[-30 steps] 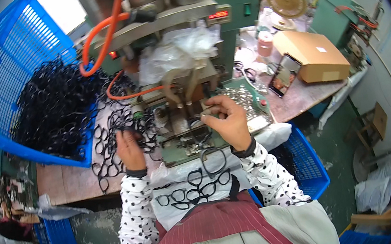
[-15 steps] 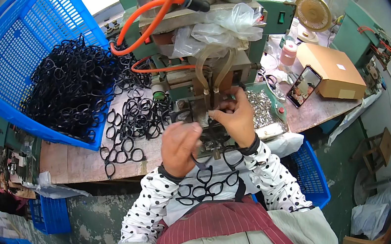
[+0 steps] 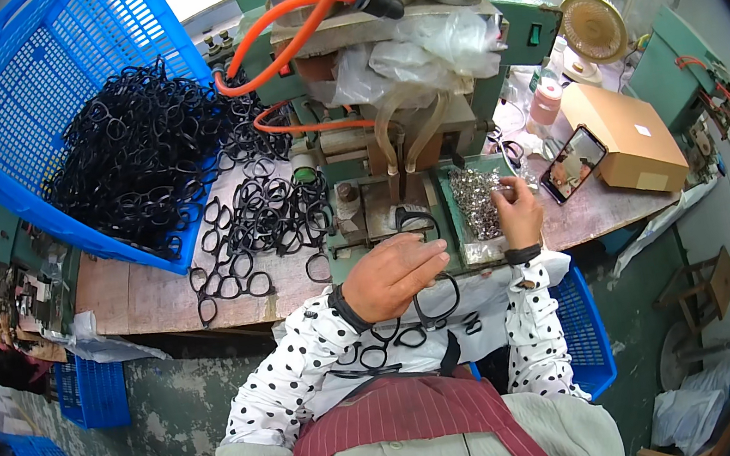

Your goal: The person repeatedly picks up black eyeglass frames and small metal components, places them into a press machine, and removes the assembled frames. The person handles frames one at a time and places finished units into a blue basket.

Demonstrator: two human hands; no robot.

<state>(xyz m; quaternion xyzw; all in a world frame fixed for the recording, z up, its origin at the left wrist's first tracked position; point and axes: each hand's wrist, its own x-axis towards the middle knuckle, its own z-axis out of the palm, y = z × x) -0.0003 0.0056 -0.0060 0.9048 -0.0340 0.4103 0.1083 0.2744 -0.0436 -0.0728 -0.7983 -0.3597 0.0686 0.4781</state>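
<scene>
At centre, left hand (image 3: pixel 395 278) could bump black frame (image 3: pixel 456 292) askew; right hand (image 3: pixel 519 209) at metal parts (image 3: pixel 476 201); both grips unclear.

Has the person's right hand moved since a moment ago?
Yes: the right hand has shifted rightward, away from the two hanging tubes, to the shiny pieces.

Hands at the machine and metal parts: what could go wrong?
Pinch: the left hand is just in front of the machine, which might cycle.

Spill: the right hand is at the small metal parts; some could scatter.

Drop: loose black frames reach near the table's front edge; one could get knocked off.
</scene>
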